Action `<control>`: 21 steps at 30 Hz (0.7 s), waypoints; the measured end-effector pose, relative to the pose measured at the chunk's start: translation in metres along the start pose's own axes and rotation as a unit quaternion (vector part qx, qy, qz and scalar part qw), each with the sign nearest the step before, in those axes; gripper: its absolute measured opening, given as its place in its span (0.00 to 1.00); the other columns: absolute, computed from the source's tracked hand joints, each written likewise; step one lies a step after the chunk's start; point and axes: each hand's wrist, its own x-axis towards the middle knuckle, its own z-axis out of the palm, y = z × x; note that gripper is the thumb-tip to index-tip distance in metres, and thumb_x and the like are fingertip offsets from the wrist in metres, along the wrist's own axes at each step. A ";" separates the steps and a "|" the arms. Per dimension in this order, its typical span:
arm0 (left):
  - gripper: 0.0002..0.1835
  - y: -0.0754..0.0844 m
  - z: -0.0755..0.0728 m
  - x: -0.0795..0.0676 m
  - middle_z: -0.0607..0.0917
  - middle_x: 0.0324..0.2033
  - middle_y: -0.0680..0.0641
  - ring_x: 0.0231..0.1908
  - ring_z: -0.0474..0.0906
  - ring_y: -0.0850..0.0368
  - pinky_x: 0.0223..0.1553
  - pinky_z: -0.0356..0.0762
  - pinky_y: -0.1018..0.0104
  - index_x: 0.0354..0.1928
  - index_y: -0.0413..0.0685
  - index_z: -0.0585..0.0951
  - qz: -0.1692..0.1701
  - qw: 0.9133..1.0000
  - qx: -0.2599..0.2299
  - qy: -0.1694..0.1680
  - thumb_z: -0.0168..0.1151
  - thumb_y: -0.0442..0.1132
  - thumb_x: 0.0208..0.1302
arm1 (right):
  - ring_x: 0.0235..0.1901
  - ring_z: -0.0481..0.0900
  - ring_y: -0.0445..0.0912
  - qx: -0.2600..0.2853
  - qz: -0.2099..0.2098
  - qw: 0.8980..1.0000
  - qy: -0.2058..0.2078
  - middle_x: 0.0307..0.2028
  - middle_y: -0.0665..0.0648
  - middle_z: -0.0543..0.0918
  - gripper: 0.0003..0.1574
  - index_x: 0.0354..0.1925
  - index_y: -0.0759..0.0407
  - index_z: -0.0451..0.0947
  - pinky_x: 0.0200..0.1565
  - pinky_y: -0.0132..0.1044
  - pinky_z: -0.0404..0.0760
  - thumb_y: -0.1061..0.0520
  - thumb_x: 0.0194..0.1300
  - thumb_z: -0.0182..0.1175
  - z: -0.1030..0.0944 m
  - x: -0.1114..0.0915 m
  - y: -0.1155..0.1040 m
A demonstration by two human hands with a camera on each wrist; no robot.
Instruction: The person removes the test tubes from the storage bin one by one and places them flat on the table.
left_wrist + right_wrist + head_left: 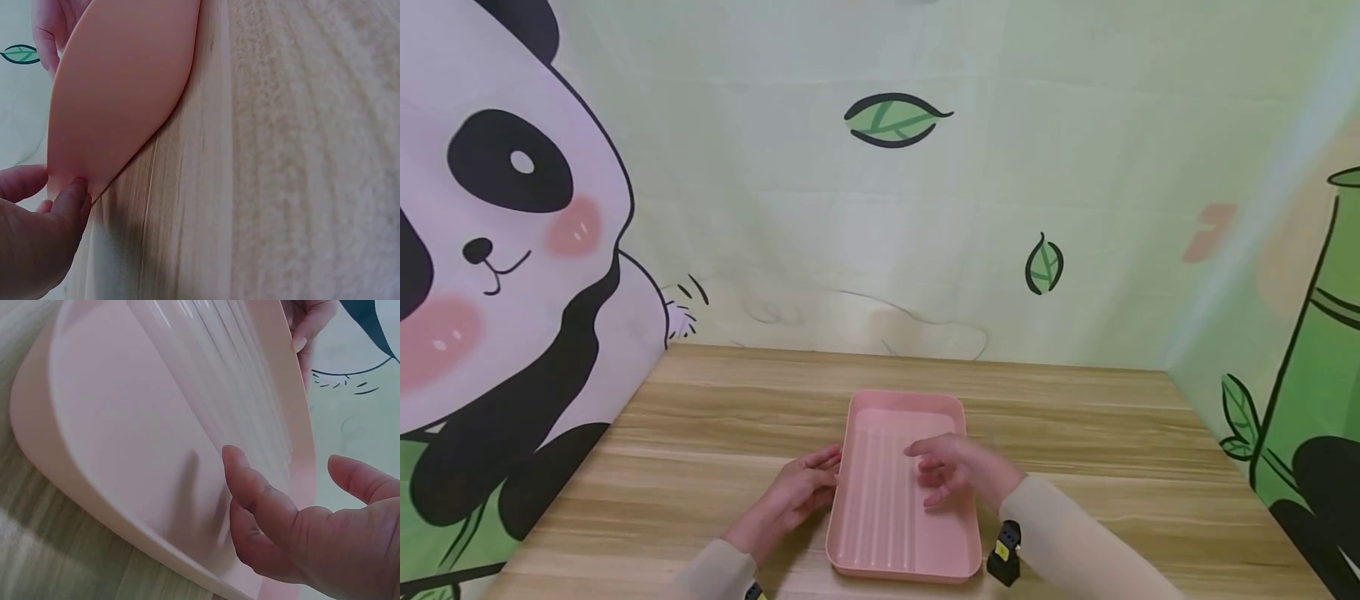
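Note:
A pink rectangular tray (947, 542) rests on the wooden table. Several clear, tube-like pieces (212, 369) lie side by side lengthwise in its left part; their exact kind is hard to tell. My left hand (793, 496) touches the tray's left outer wall. In the left wrist view its thumb (74, 194) presses on that wall, while some fingers are partly hidden. Over the tray's right part hovers my right hand (958, 471), fingers loosely bent and nothing in them. The right wrist view shows its fingertips near the clear pieces, with shadows on the tray floor.
Wooden tabletop (1112, 450) surrounds the tray. A pale green cloth backdrop (775, 167) with a printed panda, leaves and bamboo stands behind and beside the table. A small black device (1004, 554) is strapped at the right wrist.

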 end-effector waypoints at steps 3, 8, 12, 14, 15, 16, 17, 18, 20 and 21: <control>0.34 0.000 0.000 0.000 0.63 0.73 0.24 0.61 0.76 0.50 0.47 0.82 0.72 0.73 0.23 0.61 -0.001 1.000 0.001 0.003 0.50 0.17 0.62 | 0.41 0.73 0.50 0.002 0.003 1.000 0.001 0.44 0.63 0.71 0.24 0.58 0.69 0.67 0.56 0.60 0.85 0.58 0.71 0.60 0.002 0.002 0.002; 0.34 0.000 0.000 -0.001 0.63 0.73 0.24 0.61 0.77 0.51 0.46 0.82 0.72 0.73 0.24 0.61 -0.006 1.000 0.004 0.006 0.51 0.18 0.62 | 0.40 0.73 0.49 0.001 0.012 1.000 0.008 0.43 0.62 0.71 0.22 0.56 0.70 0.67 0.56 0.58 0.85 0.60 0.70 0.60 0.007 0.003 0.003; 0.34 0.000 -0.001 -0.001 0.64 0.73 0.25 0.60 0.77 0.52 0.45 0.82 0.73 0.73 0.24 0.61 -0.008 1.000 0.005 0.007 0.51 0.18 0.63 | 0.38 0.73 0.47 -0.009 0.009 1.000 0.012 0.41 0.61 0.71 0.19 0.54 0.71 0.68 0.55 0.57 0.86 0.62 0.70 0.60 0.010 0.005 0.003; 0.34 0.001 0.000 -0.001 0.63 0.73 0.25 0.60 0.77 0.52 0.45 0.82 0.73 0.73 0.24 0.61 -0.007 1.000 0.005 0.006 0.51 0.18 0.63 | 0.37 0.73 0.47 -0.013 0.003 1.000 0.009 0.40 0.60 0.71 0.18 0.52 0.70 0.68 0.53 0.56 0.87 0.62 0.70 0.60 0.011 0.005 0.004; 0.34 0.002 0.000 -0.001 0.63 0.73 0.25 0.60 0.77 0.52 0.45 0.82 0.73 0.73 0.24 0.61 -0.006 1.000 0.005 0.005 0.51 0.18 0.63 | 0.37 0.73 0.47 -0.013 -0.001 1.000 0.006 0.40 0.60 0.70 0.17 0.51 0.70 0.68 0.52 0.54 0.88 0.63 0.69 0.60 0.011 0.005 0.004; 0.34 0.002 0.000 -0.001 0.63 0.73 0.25 0.59 0.78 0.53 0.45 0.82 0.73 0.73 0.24 0.61 -0.006 1.000 0.005 0.004 0.51 0.18 0.63 | 0.37 0.72 0.47 -0.013 -0.005 1.000 0.004 0.40 0.60 0.70 0.15 0.50 0.70 0.69 0.50 0.53 0.89 0.64 0.69 0.60 0.012 0.004 0.004; 0.34 0.002 0.000 -0.001 0.63 0.73 0.24 0.59 0.78 0.53 0.45 0.82 0.73 0.73 0.23 0.61 -0.006 1.000 0.006 0.003 0.51 0.18 0.63 | 0.38 0.72 0.48 -0.016 -0.010 1.000 0.002 0.40 0.60 0.70 0.15 0.49 0.70 0.69 0.47 0.51 0.90 0.64 0.69 0.60 0.012 0.004 0.005; 0.34 0.002 0.000 -0.001 0.63 0.73 0.24 0.58 0.78 0.54 0.45 0.82 0.72 0.73 0.24 0.61 -0.006 1.000 0.007 0.004 0.51 0.18 0.63 | 0.38 0.72 0.48 -0.022 -0.016 1.000 0.000 0.40 0.61 0.69 0.14 0.48 0.71 0.69 0.44 0.49 0.90 0.65 0.68 0.59 0.013 0.003 0.005; 0.34 0.002 -0.001 -0.001 0.64 0.73 0.25 0.57 0.79 0.55 0.45 0.83 0.72 0.73 0.24 0.61 -0.008 1.000 0.007 0.004 0.51 0.18 0.63 | 0.37 0.74 0.49 -0.035 -0.033 0.999 0.002 0.42 0.62 0.69 0.14 0.47 0.72 0.70 0.37 0.44 0.91 0.66 0.66 0.59 0.015 0.001 0.007; 0.34 0.002 -0.001 -0.001 0.63 0.73 0.25 0.57 0.79 0.55 0.45 0.83 0.72 0.73 0.24 0.61 -0.008 1.000 0.008 0.004 0.51 0.19 0.64 | 0.36 0.76 0.49 -0.047 -0.039 0.998 0.005 0.41 0.62 0.69 0.13 0.47 0.73 0.70 0.35 0.42 0.91 0.66 0.66 0.59 0.016 0.000 0.008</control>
